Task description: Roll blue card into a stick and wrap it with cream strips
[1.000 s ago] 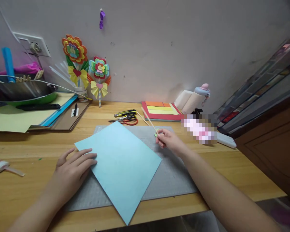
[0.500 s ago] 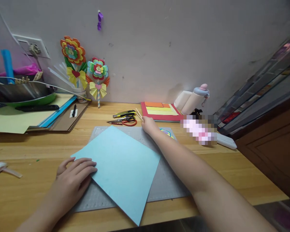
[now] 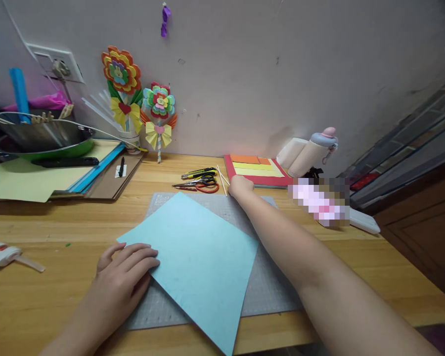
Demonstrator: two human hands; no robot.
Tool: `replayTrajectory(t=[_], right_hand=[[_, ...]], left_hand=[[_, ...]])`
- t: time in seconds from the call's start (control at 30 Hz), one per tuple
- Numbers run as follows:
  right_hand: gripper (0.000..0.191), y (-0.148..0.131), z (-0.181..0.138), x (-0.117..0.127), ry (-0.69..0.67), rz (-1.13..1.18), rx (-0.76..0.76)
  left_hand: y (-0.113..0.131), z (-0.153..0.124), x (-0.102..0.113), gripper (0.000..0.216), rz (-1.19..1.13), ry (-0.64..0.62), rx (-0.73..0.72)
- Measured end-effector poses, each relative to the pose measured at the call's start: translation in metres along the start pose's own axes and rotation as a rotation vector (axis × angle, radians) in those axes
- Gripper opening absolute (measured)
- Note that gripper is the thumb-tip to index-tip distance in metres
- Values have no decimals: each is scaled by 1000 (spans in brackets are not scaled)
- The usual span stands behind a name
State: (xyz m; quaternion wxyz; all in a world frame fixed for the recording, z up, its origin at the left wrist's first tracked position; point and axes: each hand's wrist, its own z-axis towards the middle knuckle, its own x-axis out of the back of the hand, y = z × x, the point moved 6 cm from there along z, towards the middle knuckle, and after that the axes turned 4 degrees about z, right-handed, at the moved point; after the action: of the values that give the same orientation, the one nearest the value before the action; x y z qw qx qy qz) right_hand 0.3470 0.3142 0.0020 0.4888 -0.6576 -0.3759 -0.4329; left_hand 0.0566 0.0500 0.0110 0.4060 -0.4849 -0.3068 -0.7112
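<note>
A light blue paper sheet (image 3: 196, 257) lies turned like a diamond on a grey cutting mat (image 3: 267, 291). My left hand (image 3: 124, 274) rests flat on the sheet's left corner, fingers stretched out. My right hand (image 3: 240, 186) reaches far across the mat to its back edge. Its fingers are closed around thin wooden sticks (image 3: 221, 178), which lie beside the scissors (image 3: 202, 185) and a yellow utility knife (image 3: 198, 173). The fingertips themselves are hidden behind the hand.
A red pad with orange and yellow sheets (image 3: 255, 170) lies behind my right hand. Two paper flowers (image 3: 141, 104) stand at the wall. A pan (image 3: 40, 136) sits on stacked paper at the left. A glue gun (image 3: 3, 253) lies at the left edge, a bottle (image 3: 311, 151) at the right.
My right hand moved from the mat's right side, holding a stick, up to the mat's back edge by the scissors. The left hand stayed on the blue sheet.
</note>
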Motion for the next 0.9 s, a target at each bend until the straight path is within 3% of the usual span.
replayTrajectory(t=[0.23, 0.5, 0.67, 0.77, 0.9], right_hand=[[31, 13, -9, 3, -17, 337, -29], [32, -10, -26, -23, -232, 936, -41], [32, -4, -37, -5, -244, 1174, -5], [24, 9, -75, 8, -352, 1266, 54], [33, 38, -171, 2, -644, 1265, 109]], left_hand=[[2, 1, 3, 21, -17, 6, 14], [2, 2, 3, 21, 18, 32, 0], [4, 1, 5, 24, 82, 48, -15], [12, 0, 10, 32, 164, 63, -6], [30, -7, 19, 45, 253, 132, 82]])
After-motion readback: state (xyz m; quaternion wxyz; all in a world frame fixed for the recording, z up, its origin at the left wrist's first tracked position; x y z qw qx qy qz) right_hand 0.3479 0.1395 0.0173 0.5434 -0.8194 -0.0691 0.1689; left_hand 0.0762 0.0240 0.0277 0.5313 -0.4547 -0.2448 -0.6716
